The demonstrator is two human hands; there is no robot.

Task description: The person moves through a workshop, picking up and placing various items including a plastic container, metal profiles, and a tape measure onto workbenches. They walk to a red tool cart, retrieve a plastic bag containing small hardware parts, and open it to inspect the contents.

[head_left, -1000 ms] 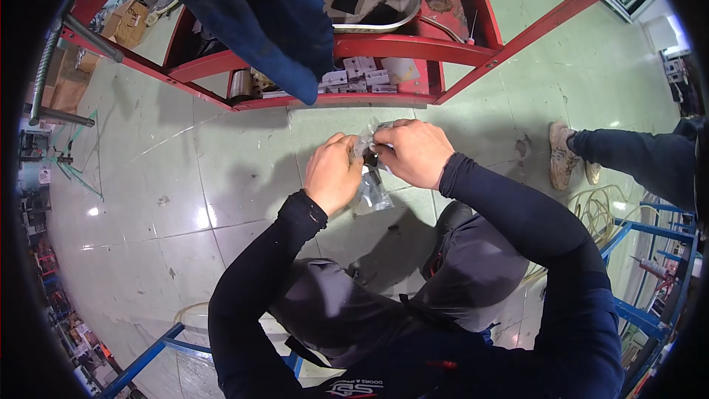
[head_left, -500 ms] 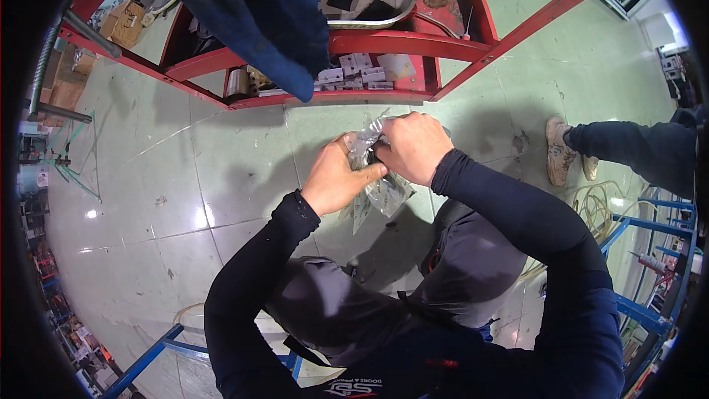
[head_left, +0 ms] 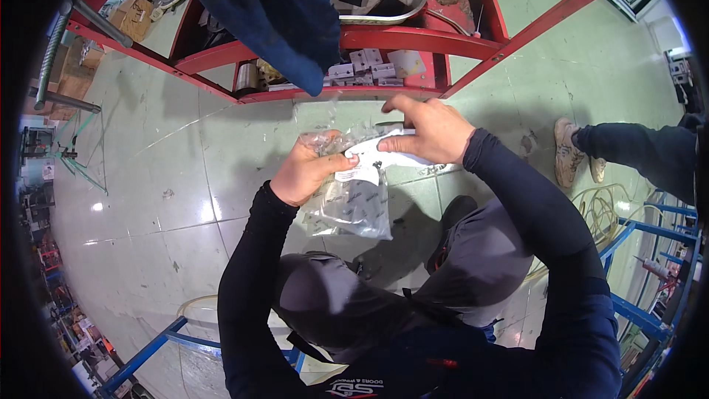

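Head view: the left hand (head_left: 306, 170) is clamped around the crumpled neck of a clear, crinkly plastic bag (head_left: 353, 203) with a white paper label, which hangs over the person's grey-trousered knees. At two o'clock from it, the right hand (head_left: 432, 131) pinches a flat white paper slip (head_left: 384, 149) at the bag's mouth, fingers closed on it. At twelve o'clock stands a red-painted steel shelf frame (head_left: 413, 38) holding small white boxes (head_left: 365, 68), above glossy pale green floor tiles (head_left: 148, 177).

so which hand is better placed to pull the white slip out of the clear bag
Right, probably. The right hand already pinches the white paper slip at the bag's mouth, while the left hand grips the top of the clear plastic bag and steadies it.
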